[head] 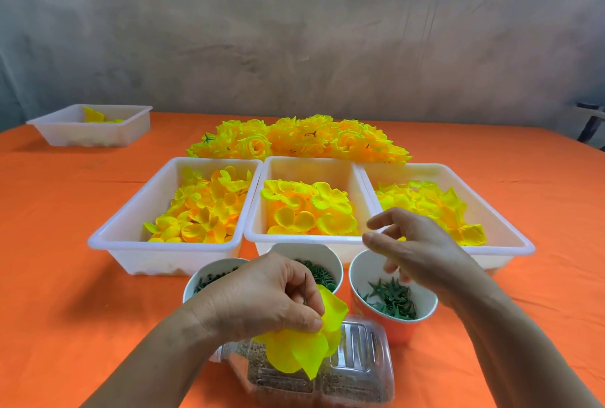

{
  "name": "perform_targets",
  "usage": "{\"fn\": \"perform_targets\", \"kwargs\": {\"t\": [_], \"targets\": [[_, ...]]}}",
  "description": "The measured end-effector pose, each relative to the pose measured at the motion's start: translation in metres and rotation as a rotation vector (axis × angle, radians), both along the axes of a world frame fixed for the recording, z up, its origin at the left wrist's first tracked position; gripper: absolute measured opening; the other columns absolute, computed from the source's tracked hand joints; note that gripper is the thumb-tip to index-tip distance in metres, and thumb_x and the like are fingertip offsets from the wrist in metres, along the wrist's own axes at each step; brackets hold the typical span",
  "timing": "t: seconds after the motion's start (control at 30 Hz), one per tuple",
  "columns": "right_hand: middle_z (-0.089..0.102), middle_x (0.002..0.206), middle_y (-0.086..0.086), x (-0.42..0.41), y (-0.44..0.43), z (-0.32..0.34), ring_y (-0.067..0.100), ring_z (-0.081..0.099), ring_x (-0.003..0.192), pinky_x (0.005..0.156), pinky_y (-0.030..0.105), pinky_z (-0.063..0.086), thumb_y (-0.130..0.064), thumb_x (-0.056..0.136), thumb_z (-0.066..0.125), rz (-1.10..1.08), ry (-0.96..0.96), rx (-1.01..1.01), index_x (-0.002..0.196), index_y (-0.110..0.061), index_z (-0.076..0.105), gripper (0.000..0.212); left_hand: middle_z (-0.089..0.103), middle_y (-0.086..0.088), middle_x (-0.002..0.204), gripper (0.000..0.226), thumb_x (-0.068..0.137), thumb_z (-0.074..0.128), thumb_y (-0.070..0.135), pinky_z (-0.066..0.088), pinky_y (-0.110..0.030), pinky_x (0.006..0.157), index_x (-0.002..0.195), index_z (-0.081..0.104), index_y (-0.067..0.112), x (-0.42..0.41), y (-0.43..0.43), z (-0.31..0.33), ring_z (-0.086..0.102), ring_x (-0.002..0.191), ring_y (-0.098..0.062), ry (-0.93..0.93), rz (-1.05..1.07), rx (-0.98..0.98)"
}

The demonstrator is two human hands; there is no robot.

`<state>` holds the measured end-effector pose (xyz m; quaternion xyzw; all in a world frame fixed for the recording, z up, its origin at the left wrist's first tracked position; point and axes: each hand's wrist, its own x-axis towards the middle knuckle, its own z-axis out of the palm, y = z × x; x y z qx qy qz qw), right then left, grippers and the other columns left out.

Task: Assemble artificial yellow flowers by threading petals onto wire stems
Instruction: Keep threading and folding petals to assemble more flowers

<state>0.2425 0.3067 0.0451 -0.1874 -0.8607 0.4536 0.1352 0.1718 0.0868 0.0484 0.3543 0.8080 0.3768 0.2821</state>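
From my remote feed: left hand (262, 296) pinches a yellow petal piece (304, 347) with a thin wire stem (305, 288) poking up past the fingers. Right hand (419, 243) hovers with loosely spread fingers over the near edge of the right tray (510, 237). Three white trays of petals sit on the orange cloth (65, 260); a heap of finished flowers (301, 137) lies behind them. Cup of green star pieces (393, 302) near the right wrist

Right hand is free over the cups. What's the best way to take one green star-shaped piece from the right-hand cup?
Come straight down through the cup's open top with the right hand and pinch one upward-pointing tip of a star-shaped piece near the top of the pile; the tips stick up, and the cup wall blocks any side approach.
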Motion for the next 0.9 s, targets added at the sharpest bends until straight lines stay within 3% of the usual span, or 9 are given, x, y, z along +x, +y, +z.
{"fn": "perform_targets", "kwargs": {"t": [0.13, 0.3, 0.47, 0.6, 0.9], "targets": [[0.069, 0.088, -0.001, -0.028, 0.043, -0.001, 0.017, 0.064, 0.073, 0.066, 0.034, 0.051, -0.025, 0.085, 0.067, -0.186, 0.046, 0.120, 0.098, -0.024, 0.068, 0.013, 0.054, 0.017, 0.050, 0.015, 0.076, 0.082, 0.017, 0.038, -0.010, 0.046, 0.071, 0.071, 0.026, -0.001, 0.001, 0.004, 0.048, 0.045, 0.005, -0.007, -0.013, -0.038], [0.065, 0.125, 0.011, -0.067, 0.109, -0.008, 0.031, 0.058, 0.114, 0.094, 0.037, 0.045, -0.019, 0.088, 0.060, -0.414, -0.083, 0.289, 0.122, -0.018, 0.064, 0.034, 0.054, 0.017, 0.051, 0.014, 0.076, 0.081, 0.018, 0.038, -0.010, 0.047, 0.072, 0.070, 0.026, -0.003, 0.004, 0.008, 0.047, 0.046, 0.004, -0.015, -0.033, -0.074], [0.060, 0.130, 0.011, -0.093, 0.133, -0.023, 0.032, 0.056, 0.115, 0.085, 0.032, 0.042, -0.027, 0.095, 0.050, -0.359, -0.344, 0.410, 0.135, -0.033, 0.052, 0.040, 0.054, 0.014, 0.056, 0.012, 0.074, 0.082, 0.020, 0.036, -0.007, 0.046, 0.072, 0.072, 0.027, -0.005, 0.004, 0.008, 0.047, 0.048, 0.003, -0.004, -0.037, -0.076], [0.053, 0.141, 0.006, -0.109, 0.134, -0.039, 0.029, 0.048, 0.129, 0.101, 0.033, 0.038, -0.040, 0.099, 0.044, -0.280, -0.483, 0.476, 0.143, -0.035, 0.041, 0.044, 0.055, 0.013, 0.058, 0.013, 0.073, 0.082, 0.019, 0.038, -0.009, 0.048, 0.072, 0.073, 0.029, -0.007, 0.004, 0.005, 0.048, 0.053, 0.000, -0.030, -0.044, -0.066], [0.069, 0.110, 0.016, -0.116, 0.136, -0.051, 0.037, 0.060, 0.104, 0.082, 0.035, 0.047, -0.025, 0.086, 0.063, -0.466, -0.246, 0.498, 0.102, -0.020, 0.076, 0.021, 0.051, 0.015, 0.056, 0.016, 0.072, 0.082, 0.020, 0.037, -0.014, 0.050, 0.070, 0.072, 0.032, -0.013, 0.005, -0.001, 0.046, 0.052, -0.001, -0.083, -0.062, -0.053]]}}
